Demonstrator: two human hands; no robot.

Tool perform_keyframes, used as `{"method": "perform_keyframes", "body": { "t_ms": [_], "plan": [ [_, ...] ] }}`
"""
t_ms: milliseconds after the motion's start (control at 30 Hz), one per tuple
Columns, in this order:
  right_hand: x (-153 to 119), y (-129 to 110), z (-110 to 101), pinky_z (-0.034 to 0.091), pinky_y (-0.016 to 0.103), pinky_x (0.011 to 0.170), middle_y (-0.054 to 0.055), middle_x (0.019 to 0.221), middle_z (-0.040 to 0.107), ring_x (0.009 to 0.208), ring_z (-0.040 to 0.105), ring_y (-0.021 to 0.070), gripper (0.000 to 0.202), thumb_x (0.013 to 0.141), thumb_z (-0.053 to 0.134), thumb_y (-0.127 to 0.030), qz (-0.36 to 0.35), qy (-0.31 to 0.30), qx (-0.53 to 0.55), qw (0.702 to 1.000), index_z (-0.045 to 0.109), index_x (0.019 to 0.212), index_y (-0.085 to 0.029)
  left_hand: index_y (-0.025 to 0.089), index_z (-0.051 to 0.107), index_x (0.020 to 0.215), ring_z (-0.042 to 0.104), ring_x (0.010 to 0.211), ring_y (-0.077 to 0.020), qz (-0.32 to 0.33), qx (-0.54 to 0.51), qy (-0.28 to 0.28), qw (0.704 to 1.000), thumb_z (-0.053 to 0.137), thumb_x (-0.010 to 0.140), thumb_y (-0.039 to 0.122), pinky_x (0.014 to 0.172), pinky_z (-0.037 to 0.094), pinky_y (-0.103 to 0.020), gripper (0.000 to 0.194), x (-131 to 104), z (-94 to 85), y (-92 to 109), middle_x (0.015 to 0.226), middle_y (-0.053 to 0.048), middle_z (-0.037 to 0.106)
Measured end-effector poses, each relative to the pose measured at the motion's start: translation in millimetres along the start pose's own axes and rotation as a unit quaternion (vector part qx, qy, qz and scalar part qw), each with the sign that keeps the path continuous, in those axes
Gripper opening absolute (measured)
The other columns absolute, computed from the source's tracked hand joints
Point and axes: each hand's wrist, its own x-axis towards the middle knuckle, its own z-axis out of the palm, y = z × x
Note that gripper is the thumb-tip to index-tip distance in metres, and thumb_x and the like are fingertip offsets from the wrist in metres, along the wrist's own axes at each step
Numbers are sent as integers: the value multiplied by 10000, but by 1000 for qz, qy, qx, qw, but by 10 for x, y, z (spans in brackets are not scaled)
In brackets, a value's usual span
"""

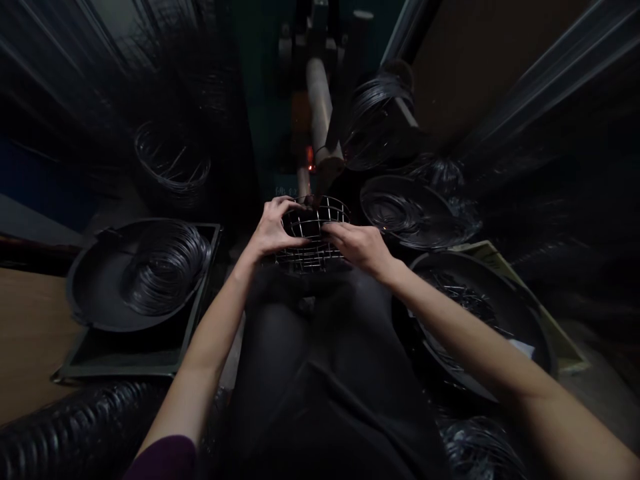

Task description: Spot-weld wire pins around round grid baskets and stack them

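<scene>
A round wire basket (313, 252) is held over my lap, its rim just below the tip of a machine's metal arm (321, 110). My left hand (274, 229) grips the basket's left side, with thumb and fingers spread around its wires. My right hand (359, 245) pinches the wires on the basket's right side, its fingers closed together. A small orange-red glow shows at the machine just behind the basket.
On the left, a black pan (103, 290) holds wire rings (167, 267) on a green crate (125, 363). To the right stand a pan (530, 313) of wire pieces and a tray (440, 233) of coiled wire. More coils (173, 160) lie at the back left.
</scene>
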Motion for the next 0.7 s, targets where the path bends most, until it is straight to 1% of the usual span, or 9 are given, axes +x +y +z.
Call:
{"method": "perform_keyframes", "body": {
  "t_ms": [67, 133, 233, 333, 467, 600, 700],
  "plan": [
    [4, 14, 62, 386, 232, 572, 58, 1078, 696, 797, 633, 142, 205, 948, 532, -264, 40, 46, -4, 998, 707, 1049, -228, 245, 631, 1119, 496, 1223, -317, -9, 2, 4, 1000, 907, 505, 371, 1071, 420, -484, 685, 51, -10, -15, 1270, -78, 540],
    [49, 37, 107, 371, 235, 566, 59, 1021, 671, 755, 598, 138, 164, 929, 561, -264, 65, 72, 2, 995, 709, 987, -222, 236, 634, 1115, 497, 1219, -319, -13, 6, 14, 1000, 905, 499, 359, 1072, 415, -486, 683, 113, -22, -36, 1268, -79, 543],
    [130, 80, 137, 361, 243, 580, 56, 947, 650, 739, 571, 145, 139, 919, 581, -266, 71, 84, 27, 994, 705, 953, -214, 217, 637, 1102, 505, 1206, -312, -10, 8, 11, 1000, 899, 515, 357, 1073, 409, -474, 658, 194, -41, -72, 1249, -80, 556],
    [178, 116, 151, 365, 249, 597, 54, 925, 644, 748, 566, 154, 136, 917, 587, -277, 69, 89, 48, 993, 701, 947, -209, 212, 627, 1105, 510, 1201, -307, -4, 7, 3, 1000, 898, 528, 378, 1069, 408, -461, 659, 244, -55, -110, 1248, -80, 562],
    [265, 159, 189, 395, 265, 636, 53, 902, 636, 761, 571, 171, 119, 896, 607, -270, 90, 110, 80, 987, 689, 952, -205, 219, 622, 1119, 504, 1198, -306, -11, 12, -1, 1000, 890, 541, 386, 1063, 404, -460, 658, 336, -76, -162, 1248, -71, 558],
    [393, 227, 234, 431, 295, 669, 62, 892, 628, 771, 578, 193, 104, 859, 642, -257, 118, 124, 102, 980, 682, 929, -191, 209, 627, 1126, 506, 1184, -298, -29, 4, -2, 1000, 896, 521, 363, 1059, 405, -440, 680, 454, -110, -209, 1237, -71, 557],
    [476, 255, 264, 447, 309, 674, 61, 885, 626, 768, 575, 200, 109, 846, 657, -276, 119, 138, 106, 978, 686, 918, -199, 216, 629, 1113, 517, 1177, -289, -26, 4, 6, 1000, 891, 520, 362, 1059, 409, -437, 663, 516, -126, -254, 1220, -64, 569]
  ]
}}
